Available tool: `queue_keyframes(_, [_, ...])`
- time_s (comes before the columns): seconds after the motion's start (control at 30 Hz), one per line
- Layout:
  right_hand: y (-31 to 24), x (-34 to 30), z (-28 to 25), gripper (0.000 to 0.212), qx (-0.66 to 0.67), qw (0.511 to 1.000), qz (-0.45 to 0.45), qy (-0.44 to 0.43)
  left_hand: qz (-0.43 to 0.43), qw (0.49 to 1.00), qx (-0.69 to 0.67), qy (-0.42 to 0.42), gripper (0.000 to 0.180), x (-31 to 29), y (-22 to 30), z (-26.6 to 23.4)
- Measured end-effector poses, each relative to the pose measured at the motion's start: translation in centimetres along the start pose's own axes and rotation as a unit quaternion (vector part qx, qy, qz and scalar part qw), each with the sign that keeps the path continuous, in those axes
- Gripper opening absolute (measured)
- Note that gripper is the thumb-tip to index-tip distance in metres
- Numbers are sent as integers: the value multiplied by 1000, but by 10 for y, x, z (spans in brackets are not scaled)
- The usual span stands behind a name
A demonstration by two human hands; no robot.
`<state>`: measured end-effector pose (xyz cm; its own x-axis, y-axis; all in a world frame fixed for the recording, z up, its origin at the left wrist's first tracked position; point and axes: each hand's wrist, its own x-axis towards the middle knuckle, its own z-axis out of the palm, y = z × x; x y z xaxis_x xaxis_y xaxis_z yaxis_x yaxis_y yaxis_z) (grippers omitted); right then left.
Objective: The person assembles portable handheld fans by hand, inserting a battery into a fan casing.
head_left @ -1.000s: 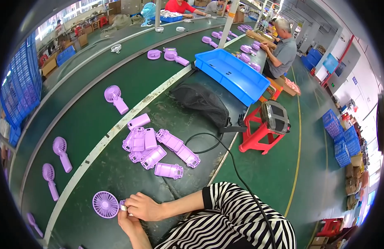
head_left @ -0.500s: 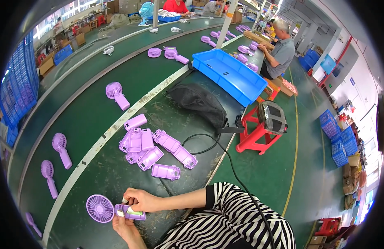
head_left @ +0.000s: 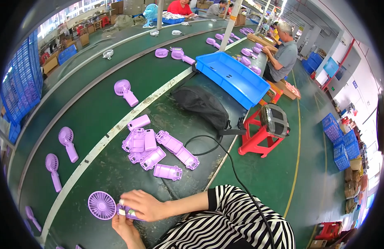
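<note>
A purple handheld fan [head_left: 102, 205] lies at the near left of the bench, its round grille to the left and its handle to the right. My left hand [head_left: 124, 226] grips the handle close to the grille; a white covering shows on the thumb. Over the handle is my right hand [head_left: 144, 205], fingers stretched toward the grille and hiding most of the handle. Something light green shows inside the handle under the right palm. Whether the right fingertips touch it is hidden. Beyond the hands lies a pile of purple handle shells [head_left: 149, 139].
A black mesh bag [head_left: 200, 103] and a cable [head_left: 225, 150] lie on the bench, with a blue tray [head_left: 233, 79] farther back. Fans [head_left: 125, 90] lie along the green belt at left. A red stool [head_left: 258, 133] stands right. Co-workers [head_left: 281, 54] sit farther off.
My right hand has shifted from a pinch at the handle to stretched fingers over it. The fans on the belt have moved toward the far end. My left hand keeps its hold.
</note>
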<state>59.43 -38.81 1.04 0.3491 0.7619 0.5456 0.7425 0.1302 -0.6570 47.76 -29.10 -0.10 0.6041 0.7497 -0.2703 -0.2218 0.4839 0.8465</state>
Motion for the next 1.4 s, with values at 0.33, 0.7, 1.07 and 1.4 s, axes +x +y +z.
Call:
queue_keyframes(0.33, [-7, -16, 9, 69, -58, 951, -210, -219, -128, 985, -30, 110, 28, 9, -5, -27])
queue_keyframes(0.7, [-12, -27, -4, 53, -106, 936, -198, -272, -179, 976, -60, 105, 16, -13, -3, -14])
queue_keyframes(1.07, [-19, -12, 2, 54, 12, 964, -65, -257, -171, 985, -2, 39, 15, 1, -3, -20])
queue_keyframes(1.4, [58, 39, -71, 30, -271, 961, 44, 17, -218, 976, 13, 16, 20, -1, 3, -19])
